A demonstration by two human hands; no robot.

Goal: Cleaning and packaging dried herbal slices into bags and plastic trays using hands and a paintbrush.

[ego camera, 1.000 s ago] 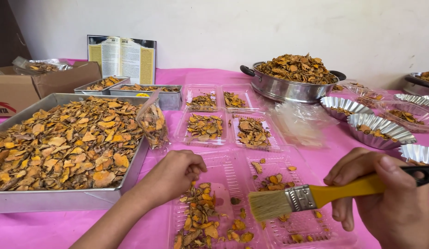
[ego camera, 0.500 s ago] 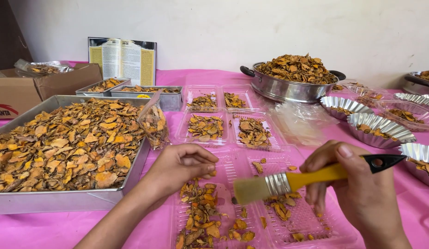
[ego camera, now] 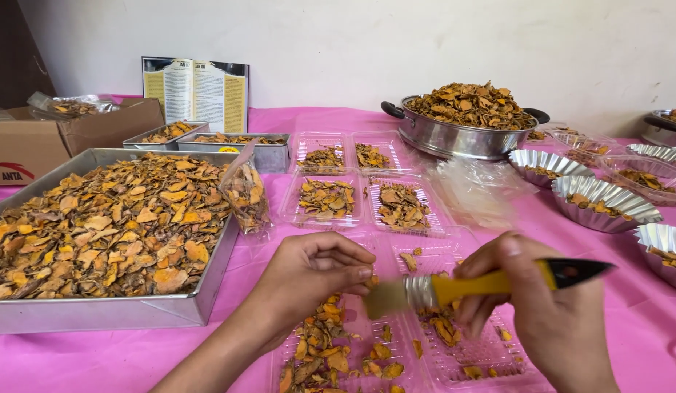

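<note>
My right hand (ego camera: 541, 313) grips a paintbrush (ego camera: 469, 286) with a yellow handle and a black tip, held level with its bristles pointing left. My left hand (ego camera: 309, 273) is curled, its fingertips right at the bristles; whether it pinches a small piece there I cannot tell. Both hands hover over clear plastic trays (ego camera: 454, 364) that hold orange-brown dried slices (ego camera: 320, 353) at the table's near edge.
A big metal tray (ego camera: 134, 309) of dried slices fills the left. Behind it stand small metal tins (ego camera: 265, 154), a cardboard box (ego camera: 32, 145) and an open booklet (ego camera: 196, 91). More filled clear trays (ego camera: 327, 200), a heaped steel pan (ego camera: 454, 138) and foil cups (ego camera: 603, 204) sit behind and right.
My right hand has swung the brush leftward until its bristles meet my left hand's fingertips. The left hand has stayed over the near tray.
</note>
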